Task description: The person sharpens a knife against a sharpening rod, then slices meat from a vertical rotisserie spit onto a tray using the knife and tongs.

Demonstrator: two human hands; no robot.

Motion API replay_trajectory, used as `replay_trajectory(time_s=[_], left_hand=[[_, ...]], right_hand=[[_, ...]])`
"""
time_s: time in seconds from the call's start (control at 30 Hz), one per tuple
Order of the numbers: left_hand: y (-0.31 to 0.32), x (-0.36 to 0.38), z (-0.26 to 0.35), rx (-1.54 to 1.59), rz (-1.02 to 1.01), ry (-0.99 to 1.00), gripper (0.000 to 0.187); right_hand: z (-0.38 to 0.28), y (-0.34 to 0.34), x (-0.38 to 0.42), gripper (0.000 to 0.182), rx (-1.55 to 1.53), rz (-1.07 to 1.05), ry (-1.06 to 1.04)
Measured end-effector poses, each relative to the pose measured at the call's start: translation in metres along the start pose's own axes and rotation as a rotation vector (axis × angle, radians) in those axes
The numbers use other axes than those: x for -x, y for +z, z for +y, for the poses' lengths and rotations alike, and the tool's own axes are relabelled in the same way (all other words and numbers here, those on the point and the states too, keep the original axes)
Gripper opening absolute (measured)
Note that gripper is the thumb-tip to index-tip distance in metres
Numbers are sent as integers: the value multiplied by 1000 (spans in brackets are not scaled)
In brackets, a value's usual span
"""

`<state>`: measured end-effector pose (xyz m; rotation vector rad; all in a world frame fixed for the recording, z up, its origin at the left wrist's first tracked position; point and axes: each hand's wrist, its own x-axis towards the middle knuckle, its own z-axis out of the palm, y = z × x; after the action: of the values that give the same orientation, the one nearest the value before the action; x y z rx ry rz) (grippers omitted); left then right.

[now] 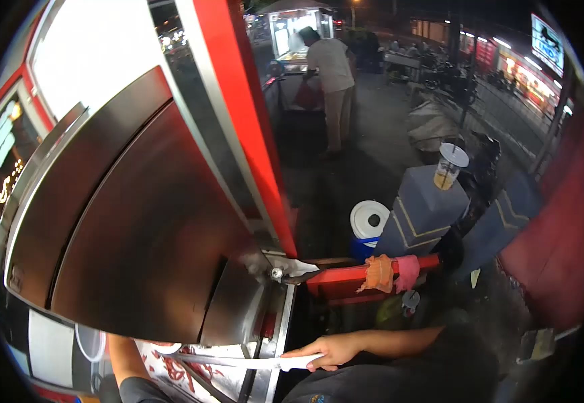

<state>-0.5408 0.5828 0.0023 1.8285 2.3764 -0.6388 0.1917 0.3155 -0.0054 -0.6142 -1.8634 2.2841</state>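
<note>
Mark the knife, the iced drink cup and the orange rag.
knife (238, 361), head view, on the flat of the blade.
iced drink cup (448, 171), head view, on the clear cup wall below the lid.
orange rag (377, 273), head view, on the cloth draped over the red bar.

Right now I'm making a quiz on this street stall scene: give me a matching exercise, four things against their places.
Things:
1. knife
2. cup
3. cloths
4. white lid

Places:
A. draped over the red bar
B. on the grey box
C. in the right hand
D. on the blue container

Pairs: 1-C, 2-B, 3-A, 4-D
</note>
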Motion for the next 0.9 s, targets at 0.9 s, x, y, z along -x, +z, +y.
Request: replay_trajectory(time_s=[0.9], left_hand=[[-6, -5, -7, -81, -17, -14, 22]], right_hand=[[17, 3, -3, 76, -13, 26, 14]])
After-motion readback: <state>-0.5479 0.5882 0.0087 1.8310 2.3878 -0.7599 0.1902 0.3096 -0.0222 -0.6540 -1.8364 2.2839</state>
